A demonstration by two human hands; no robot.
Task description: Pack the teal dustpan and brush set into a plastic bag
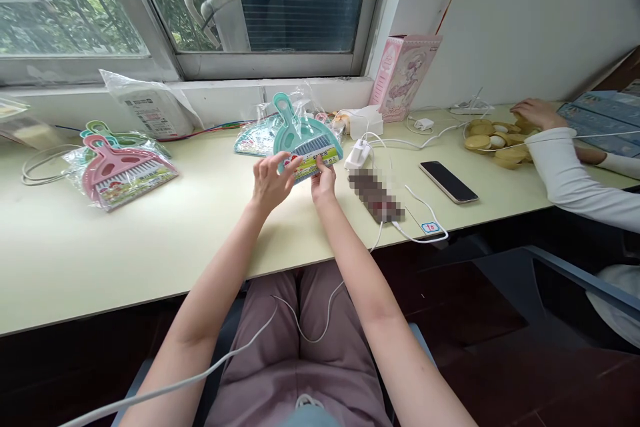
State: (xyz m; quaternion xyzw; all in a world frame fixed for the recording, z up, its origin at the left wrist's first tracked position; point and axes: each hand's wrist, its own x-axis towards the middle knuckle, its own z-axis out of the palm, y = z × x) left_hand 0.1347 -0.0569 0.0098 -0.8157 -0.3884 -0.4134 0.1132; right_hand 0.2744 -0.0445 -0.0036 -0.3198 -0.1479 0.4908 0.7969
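Above the desk point(150, 240), left hand point(270, 183) and right hand point(324, 181) grasp the teal dustpan set point(305, 137)

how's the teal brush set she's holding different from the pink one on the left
Colour: the teal dustpan set is blue-green, the pink dustpan set is pink.
Pose: the teal one is held up off the desk by the left hand and right hand; the pink one lies flat, untouched.
Wrapping: the pink one is inside a clear bag; the teal one looks unbagged.
Both share the same shape, brush and printed card label.

Home packing desk point(100, 260) by a window point(250, 7) (packaged goods around).
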